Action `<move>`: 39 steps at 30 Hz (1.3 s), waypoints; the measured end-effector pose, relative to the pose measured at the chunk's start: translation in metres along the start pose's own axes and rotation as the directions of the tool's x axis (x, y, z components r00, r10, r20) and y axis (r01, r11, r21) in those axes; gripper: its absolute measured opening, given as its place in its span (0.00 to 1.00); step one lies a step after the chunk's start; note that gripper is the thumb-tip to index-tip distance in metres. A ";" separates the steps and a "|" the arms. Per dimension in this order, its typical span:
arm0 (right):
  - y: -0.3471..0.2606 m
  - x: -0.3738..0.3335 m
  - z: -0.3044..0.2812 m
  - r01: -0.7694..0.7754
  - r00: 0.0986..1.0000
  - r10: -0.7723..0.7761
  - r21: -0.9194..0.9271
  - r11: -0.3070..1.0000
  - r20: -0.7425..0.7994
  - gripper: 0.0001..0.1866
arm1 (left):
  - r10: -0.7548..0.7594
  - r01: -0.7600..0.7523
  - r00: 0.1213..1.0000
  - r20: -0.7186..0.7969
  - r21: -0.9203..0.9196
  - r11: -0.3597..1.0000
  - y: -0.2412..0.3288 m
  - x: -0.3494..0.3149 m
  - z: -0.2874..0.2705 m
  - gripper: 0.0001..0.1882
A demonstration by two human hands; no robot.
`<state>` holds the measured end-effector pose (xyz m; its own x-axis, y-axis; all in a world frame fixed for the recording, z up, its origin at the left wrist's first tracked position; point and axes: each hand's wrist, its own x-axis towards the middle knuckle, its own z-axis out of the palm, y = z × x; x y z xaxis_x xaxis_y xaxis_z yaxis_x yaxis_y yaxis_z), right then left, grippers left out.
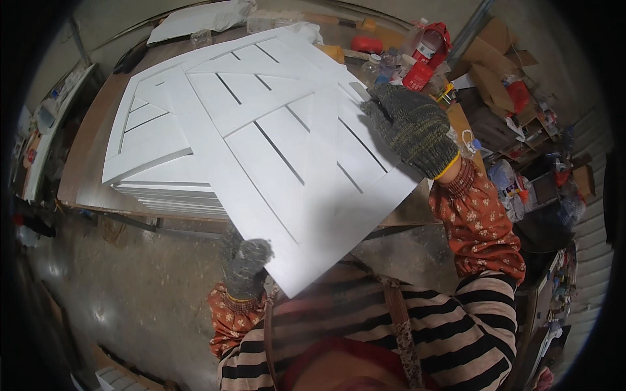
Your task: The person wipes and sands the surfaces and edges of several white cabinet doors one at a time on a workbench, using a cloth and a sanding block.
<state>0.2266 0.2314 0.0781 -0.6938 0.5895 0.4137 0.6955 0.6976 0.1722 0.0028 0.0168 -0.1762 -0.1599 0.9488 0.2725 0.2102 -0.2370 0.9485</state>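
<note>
A large white slatted panel lies askew on top of a stack of similar white panels, its near corner jutting past the table edge toward me. Dark narrow slots and raised diagonal bars mark its face. My left hand, in a grey knit glove, is closed on the panel's edge close to that corner; the fingers underneath are hidden. My right hand, gloved the same, is over the panel's right side with its fingers bent together. A small flat greyish piece shows at its fingertips; its kind cannot be made out.
The stack rests on a brown wooden table. Bottles, a red container and a red pouch crowd its far right. Cardboard boxes and clutter stand to the right. Clear plastic and a white bag lie at the back.
</note>
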 end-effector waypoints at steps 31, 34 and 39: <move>0.151 -0.129 0.173 -0.311 0.940 0.283 0.144 0.939 0.189 0.30 | 0.138 -0.502 0.857 -0.497 -0.743 0.442 0.079 -0.002 -0.059 0.34; 0.102 -0.076 0.166 -0.139 0.987 0.098 0.384 0.913 0.126 0.38 | 0.021 -0.493 0.857 -0.516 -0.806 0.328 0.093 -0.017 -0.037 0.34; 0.089 -0.009 0.203 -0.109 0.990 0.050 0.499 0.860 0.130 0.38 | -0.048 -0.277 0.402 -0.915 -0.171 0.945 0.100 -0.007 0.025 0.27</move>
<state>0.2571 0.3708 -0.0919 -0.6762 0.6718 0.3024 0.5803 0.7386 -0.3433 0.0488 -0.0083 -0.0867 -0.9564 0.2013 0.2116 0.0777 -0.5229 0.8489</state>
